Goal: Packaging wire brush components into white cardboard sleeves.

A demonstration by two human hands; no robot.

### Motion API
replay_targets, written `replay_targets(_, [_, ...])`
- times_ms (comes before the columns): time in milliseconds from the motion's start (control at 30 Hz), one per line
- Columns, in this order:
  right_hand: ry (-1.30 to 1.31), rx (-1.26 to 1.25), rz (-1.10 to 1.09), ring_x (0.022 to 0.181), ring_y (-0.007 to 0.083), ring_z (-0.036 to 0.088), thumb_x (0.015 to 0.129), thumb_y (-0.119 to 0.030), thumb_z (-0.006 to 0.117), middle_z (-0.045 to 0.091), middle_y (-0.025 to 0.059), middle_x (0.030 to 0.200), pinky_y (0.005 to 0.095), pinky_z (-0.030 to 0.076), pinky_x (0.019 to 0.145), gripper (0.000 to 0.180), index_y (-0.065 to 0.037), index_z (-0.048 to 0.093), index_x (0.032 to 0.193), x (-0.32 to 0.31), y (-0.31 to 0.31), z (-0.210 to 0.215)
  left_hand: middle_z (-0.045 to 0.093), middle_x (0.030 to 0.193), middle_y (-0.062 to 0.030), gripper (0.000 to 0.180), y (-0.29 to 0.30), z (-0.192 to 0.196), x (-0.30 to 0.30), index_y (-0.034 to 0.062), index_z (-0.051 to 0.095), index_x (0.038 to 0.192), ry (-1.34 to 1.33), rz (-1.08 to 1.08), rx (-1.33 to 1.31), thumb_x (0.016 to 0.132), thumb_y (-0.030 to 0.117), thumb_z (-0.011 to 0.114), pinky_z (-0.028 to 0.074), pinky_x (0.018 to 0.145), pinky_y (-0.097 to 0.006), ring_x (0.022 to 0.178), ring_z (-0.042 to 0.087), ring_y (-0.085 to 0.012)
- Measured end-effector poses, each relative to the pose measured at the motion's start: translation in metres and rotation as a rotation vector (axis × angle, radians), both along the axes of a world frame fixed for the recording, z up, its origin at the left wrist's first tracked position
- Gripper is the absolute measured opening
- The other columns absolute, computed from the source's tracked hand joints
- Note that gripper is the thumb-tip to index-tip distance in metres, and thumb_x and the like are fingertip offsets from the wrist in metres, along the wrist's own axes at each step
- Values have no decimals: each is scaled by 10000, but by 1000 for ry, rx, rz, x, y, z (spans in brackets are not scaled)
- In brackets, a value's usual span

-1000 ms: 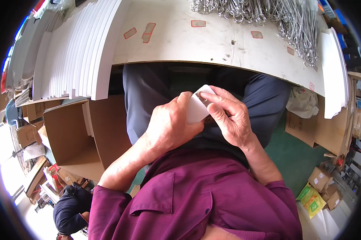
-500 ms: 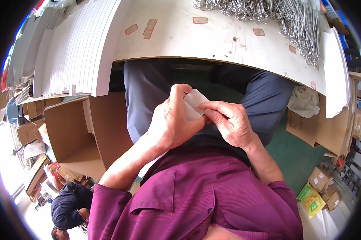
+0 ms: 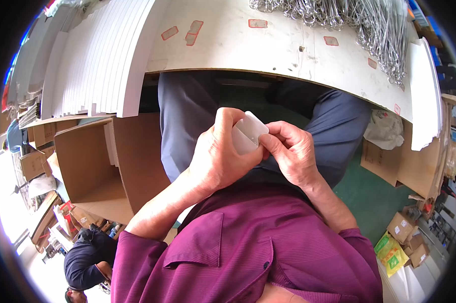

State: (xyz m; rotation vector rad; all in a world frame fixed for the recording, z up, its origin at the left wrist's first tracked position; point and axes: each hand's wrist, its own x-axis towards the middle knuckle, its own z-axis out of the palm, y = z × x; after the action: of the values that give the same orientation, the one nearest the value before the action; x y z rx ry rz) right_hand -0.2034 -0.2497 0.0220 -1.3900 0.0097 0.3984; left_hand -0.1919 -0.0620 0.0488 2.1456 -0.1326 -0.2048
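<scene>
Above the person's lap, the left hand (image 3: 215,154) grips a small white object with rounded corners (image 3: 245,144); the right hand (image 3: 294,155) pinches its right edge. Red-edged grey rectangular labels (image 3: 257,23) dot the scuffed white tabletop (image 3: 228,50), their writing too small to read.
</scene>
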Motion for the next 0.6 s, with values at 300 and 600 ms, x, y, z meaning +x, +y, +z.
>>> replay_targets(300, [-287,-299,-8,828,150,754,969,-19,718,786,130,954,282,596,730,228,37,715,1189,4,7,7,709,914,-235,527,2,-3,0,30,474,1153,0,-64,57,806,192,836,615,705,-458,837,749,-405])
replay_targets(600, [-611,-486,97,825,339,759,984,-20,674,763,197,975,370,602,697,283,49,702,1258,3,13,9,716,969,-205,580,2,-11,-8,40,447,1286,9,26,-22,828,135,790,625,743,-463,841,742,-420])
